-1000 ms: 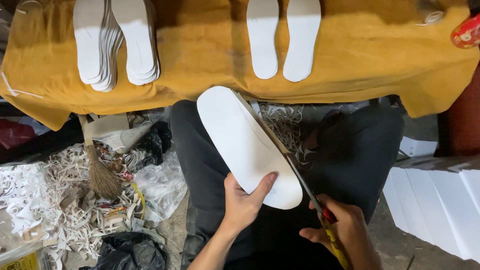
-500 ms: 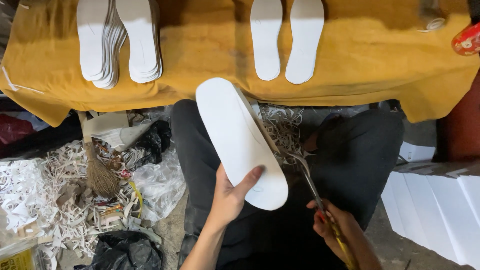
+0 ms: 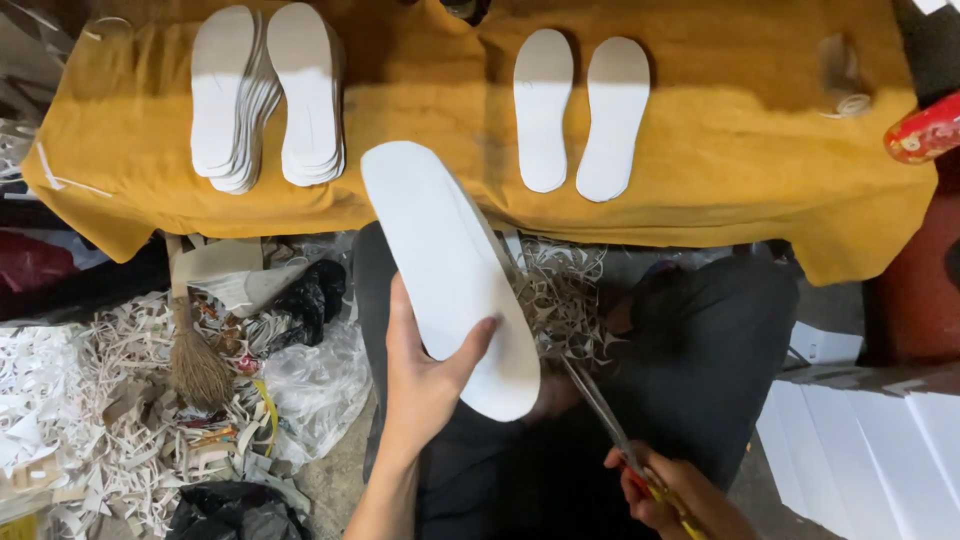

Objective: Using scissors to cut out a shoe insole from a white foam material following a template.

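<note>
White insole sits over my lap, tilted, toe end pointing up-left toward the table edge, heel end low and near the scissors. My left hand grips it from below at the heel half: thumb across the white face, fingers wrapped behind, closed on the insole. Scissors run along the insole's right edge, blades at the heel-side rim; handles are red/yellow, approx. at the bottom of the view. My right hand is closed on the scissors handles; part of it is cut off by the frame edge. A curl of white trimmings lies on my lap just beside the insole's right edge, on dark trousers. Ahead, a table with a mustard-yellow cloth: two stacks of white insoles at left, a single flat pair at centre-right, well apart from the stacks. Red object at the far right edge, type n/a, can't tell. Floor, left side: heap of white scraps, small broom, clear plastic bag. Right side: stacked white sheets.
</note>
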